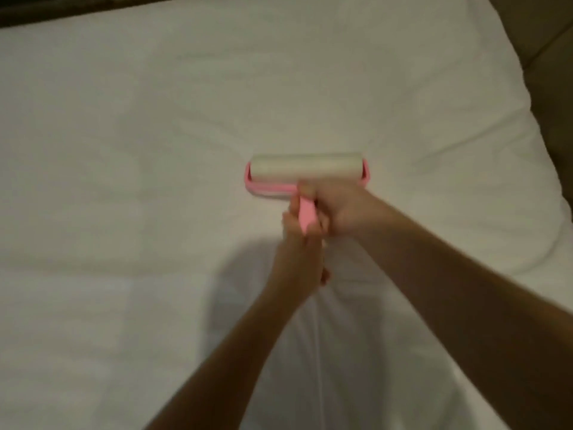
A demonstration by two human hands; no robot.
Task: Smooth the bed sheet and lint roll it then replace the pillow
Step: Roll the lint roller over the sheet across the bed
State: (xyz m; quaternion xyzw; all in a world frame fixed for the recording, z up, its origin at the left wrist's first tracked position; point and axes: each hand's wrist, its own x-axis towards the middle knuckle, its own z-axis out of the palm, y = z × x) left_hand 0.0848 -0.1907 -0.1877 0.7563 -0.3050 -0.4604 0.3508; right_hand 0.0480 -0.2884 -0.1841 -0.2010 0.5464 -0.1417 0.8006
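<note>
Bed sheet (155, 119): white, spread over the mattress and filling most of the view. Shallow creases cross its middle, and one long fold runs toward the near edge between the two forearms.
Lint roller (305, 170): near the middle of the sheet, its roll lying crosswise against the fabric.
Pink frame (269, 190): cradles the pale roll, with an arm at each end and a bar along the near side.
Handle (305, 214): pink, pointing back toward the person.
Right hand (344, 212): fingers curled round the upper handle, thumb up by the frame bar.
Left hand (299, 259): just below the right, fingers wrapped about the handle's lower end. The blur hides the exact grip.
Dark edge (62, 7): borders the bed at the far left.
Brown padded surface (552, 41): beside the bed on the right.
</note>
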